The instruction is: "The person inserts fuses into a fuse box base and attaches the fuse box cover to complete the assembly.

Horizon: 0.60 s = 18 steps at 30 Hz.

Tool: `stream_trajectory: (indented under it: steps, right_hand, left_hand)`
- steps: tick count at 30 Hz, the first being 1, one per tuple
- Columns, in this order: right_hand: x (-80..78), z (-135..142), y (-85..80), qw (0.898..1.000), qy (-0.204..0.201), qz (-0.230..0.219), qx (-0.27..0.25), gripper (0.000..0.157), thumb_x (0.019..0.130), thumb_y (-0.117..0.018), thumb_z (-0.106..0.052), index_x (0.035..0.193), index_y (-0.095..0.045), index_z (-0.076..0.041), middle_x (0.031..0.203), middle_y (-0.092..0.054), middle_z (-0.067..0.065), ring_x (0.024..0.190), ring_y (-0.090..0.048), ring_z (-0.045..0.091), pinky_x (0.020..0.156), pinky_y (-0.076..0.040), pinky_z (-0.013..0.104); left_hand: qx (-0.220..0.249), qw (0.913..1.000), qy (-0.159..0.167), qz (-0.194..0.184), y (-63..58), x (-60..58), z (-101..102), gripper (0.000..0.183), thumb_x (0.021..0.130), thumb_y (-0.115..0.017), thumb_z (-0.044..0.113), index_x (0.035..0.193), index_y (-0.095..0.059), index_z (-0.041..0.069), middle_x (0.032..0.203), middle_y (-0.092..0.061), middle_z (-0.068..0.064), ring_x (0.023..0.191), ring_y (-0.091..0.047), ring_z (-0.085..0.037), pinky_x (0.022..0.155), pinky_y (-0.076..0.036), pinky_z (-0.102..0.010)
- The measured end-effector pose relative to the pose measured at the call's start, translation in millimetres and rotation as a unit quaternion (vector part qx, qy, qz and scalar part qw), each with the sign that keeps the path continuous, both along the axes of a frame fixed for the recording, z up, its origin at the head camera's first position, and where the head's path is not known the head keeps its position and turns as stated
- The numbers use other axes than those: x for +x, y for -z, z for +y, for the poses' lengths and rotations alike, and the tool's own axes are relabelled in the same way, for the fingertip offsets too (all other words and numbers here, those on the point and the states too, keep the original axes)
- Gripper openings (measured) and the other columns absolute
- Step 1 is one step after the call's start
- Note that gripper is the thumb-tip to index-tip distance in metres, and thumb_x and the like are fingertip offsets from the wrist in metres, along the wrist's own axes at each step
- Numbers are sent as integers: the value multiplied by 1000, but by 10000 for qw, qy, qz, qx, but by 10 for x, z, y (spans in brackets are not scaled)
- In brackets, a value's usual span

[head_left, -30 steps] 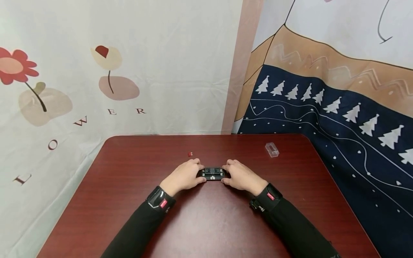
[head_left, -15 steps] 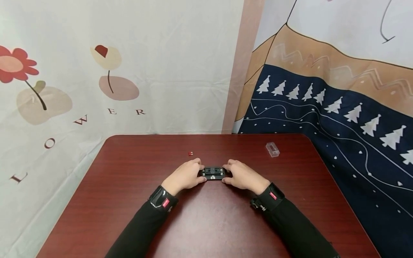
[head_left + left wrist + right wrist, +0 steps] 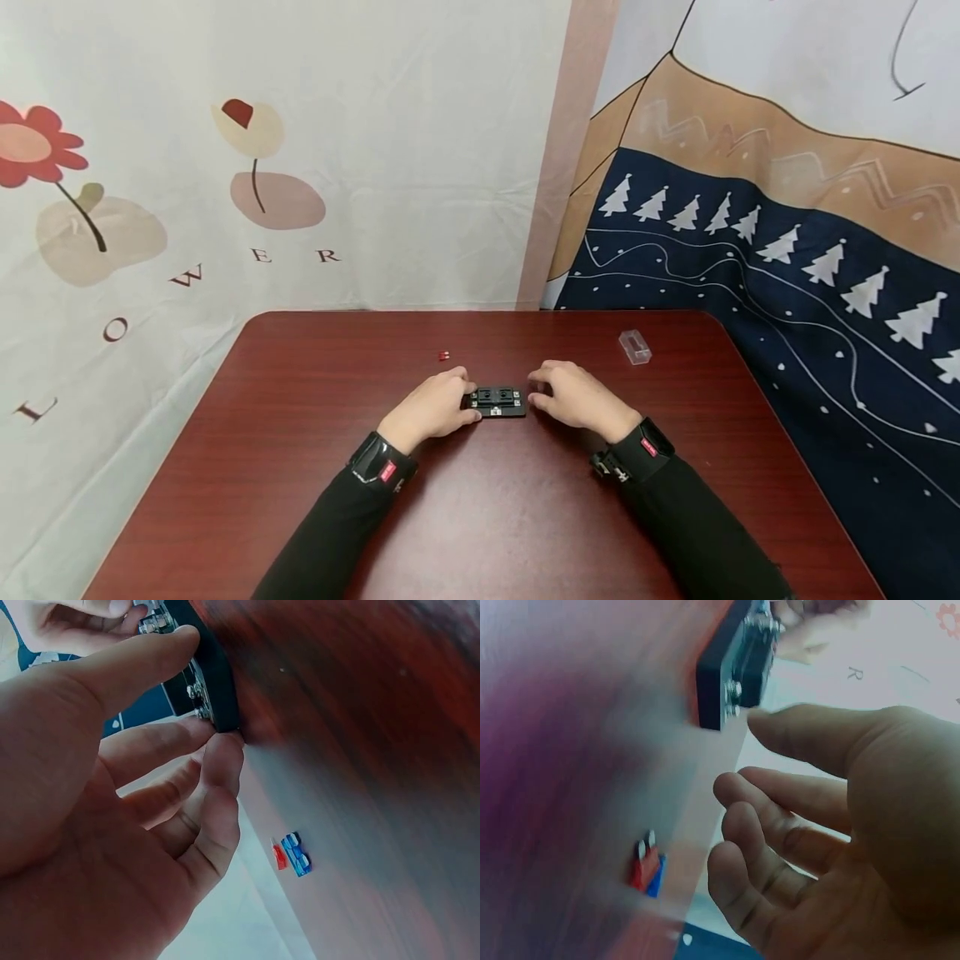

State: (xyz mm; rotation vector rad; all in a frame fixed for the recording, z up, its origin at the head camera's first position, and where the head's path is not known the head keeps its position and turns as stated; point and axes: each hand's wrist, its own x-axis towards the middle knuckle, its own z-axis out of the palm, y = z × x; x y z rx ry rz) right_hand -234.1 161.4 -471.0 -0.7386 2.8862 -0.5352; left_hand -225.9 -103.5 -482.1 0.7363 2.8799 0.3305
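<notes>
A black fuse block (image 3: 497,402) with metal screw terminals lies flat on the table, between the two hands. The left hand (image 3: 433,405) grips its left end, thumb on the near side and fingers on the far side, also seen in the left wrist view. Just off the block's right end is the right hand (image 3: 579,398); its fingers are loosely bent, with nothing between them. In the right wrist view, a small gap separates the thumb from the block. Beyond the left hand lies a small red blade fuse (image 3: 444,356); both wrist views show a blue part beside the red.
A small clear plastic box (image 3: 635,347) lies near the back right of the reddish-brown table (image 3: 480,517). Printed cloths (image 3: 427,167) hang behind the table and along its right side.
The right hand has let go of the fuse block's right end and moved slightly right. The left hand keeps its grip, and the block stays in place.
</notes>
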Motion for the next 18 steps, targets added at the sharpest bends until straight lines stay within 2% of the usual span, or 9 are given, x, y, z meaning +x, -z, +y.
stream_trajectory:
  steps: [3, 8, 13, 18]
  right_hand:
    - [-51, 69, -37, 9990, 338, 266, -75, 33, 97, -63, -29, 124, -69, -12, 116, -68, 4, 105, -65, 20, 94, -53, 44]
    - [-128, 190, -138, 9928, 1091, 456, -176, 27, 98, -59, -27, 117, -72, -13, 116, -69, 7, 102, -67, 25, 88, -54, 48]
    - [-191, 285, -150, 9908, 1333, 222, 25, 25, 96, -62, -29, 111, -74, -14, 112, -71, 8, 93, -65, 25, 80, -53, 45]
    - [-222, 338, -89, 9881, 1507, -79, 303, 20, 93, -66, -32, 100, -77, -16, 96, -72, 4, 76, -61, 19, 66, -49, 36]
  left_hand:
    - [21, 10000, -19, -22, -6, 8, 15, 53, 89, -70, 43, 132, -65, 12, 120, -58, 0, 104, -61, -18, 96, -51, -35]
    - [131, 9998, -56, -108, -19, 31, 31, 54, 91, -69, 41, 134, -63, 10, 126, -57, -3, 112, -62, -22, 99, -50, -37]
    - [132, 9999, -74, -27, -25, 42, 24, 52, 91, -70, 41, 133, -64, 10, 125, -57, -3, 110, -64, -23, 99, -51, -37]
    - [159, 9998, -59, -50, -20, 45, 15, 53, 91, -69, 41, 133, -64, 10, 126, -57, -3, 111, -64, -24, 99, -51, -38]
